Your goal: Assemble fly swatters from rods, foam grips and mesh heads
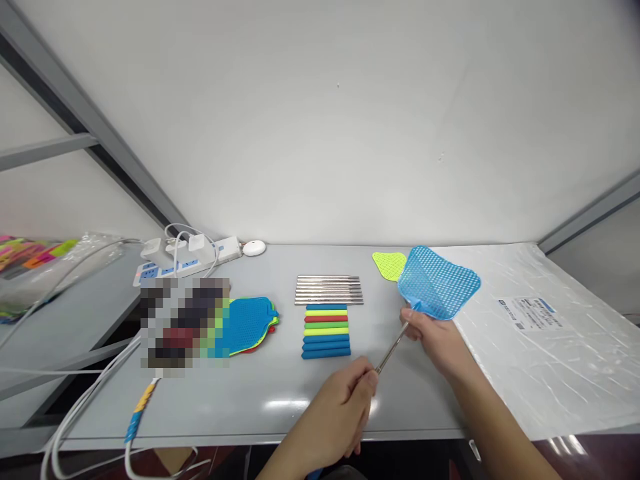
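Blue mesh [443, 283], neck [418, 306] pinched by right hand [431, 335], rod [393, 349] gripped by left hand [343, 403] near the table's front edge [230, 439], might be torn by twisting.

Swatter head [443, 283]: blue, see-through mesh of small holes, broad with rounded corners; held up at a tilt, right of the frame's centre, its neck [417, 306] pointing down-left.
Metal rod [393, 347]: thin, shiny silver; slants from that neck toward the lower centre, lower end hidden.

Rods [329, 294] behind grips [326, 331] on table [210, 403]
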Tool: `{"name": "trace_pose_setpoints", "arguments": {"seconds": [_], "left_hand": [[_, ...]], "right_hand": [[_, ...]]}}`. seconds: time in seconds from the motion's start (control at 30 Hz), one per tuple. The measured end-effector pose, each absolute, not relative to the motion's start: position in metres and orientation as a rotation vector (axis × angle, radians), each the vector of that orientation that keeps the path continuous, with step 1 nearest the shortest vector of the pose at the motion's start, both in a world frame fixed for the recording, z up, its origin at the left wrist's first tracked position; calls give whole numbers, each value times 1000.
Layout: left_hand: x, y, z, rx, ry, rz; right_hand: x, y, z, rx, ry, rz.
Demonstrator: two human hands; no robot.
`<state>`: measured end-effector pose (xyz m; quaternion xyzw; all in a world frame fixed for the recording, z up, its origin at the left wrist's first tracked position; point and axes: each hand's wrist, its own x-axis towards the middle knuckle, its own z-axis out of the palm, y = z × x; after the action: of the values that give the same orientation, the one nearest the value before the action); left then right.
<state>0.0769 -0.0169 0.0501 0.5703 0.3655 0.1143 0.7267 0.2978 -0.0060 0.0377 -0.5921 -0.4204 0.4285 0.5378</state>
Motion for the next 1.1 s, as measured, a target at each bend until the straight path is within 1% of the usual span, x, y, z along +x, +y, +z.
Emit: {"name": "trace_pose_setpoints", "arguments": {"seconds": [0.13,0.33,0.47,0.6,0.8,1.0,1.1], "left_hand": [[69,-20,60,1348,880,256],[77,-19,68,1682,960,348],[79,-20,60,1897,1010,306],[74,-21,60,2083,1072,268],[71,-24,69,2381,1197,369],[80,-20,65,2660,1180,531],[71,-12,65,2697,1228,465]], "right_hand": [[298,-3,43,-1393,-990,970],[248,-25,45,-1426,-1374,1098],[251,-30,46,-1527,-1422,961],[275,-22,57,-1655,-1424,929],[266,-22,60,-1595,-1278,805],[232,-35,42,-1462,-1223,1092],[252,-32,44,-1546,-1145,971]]}}
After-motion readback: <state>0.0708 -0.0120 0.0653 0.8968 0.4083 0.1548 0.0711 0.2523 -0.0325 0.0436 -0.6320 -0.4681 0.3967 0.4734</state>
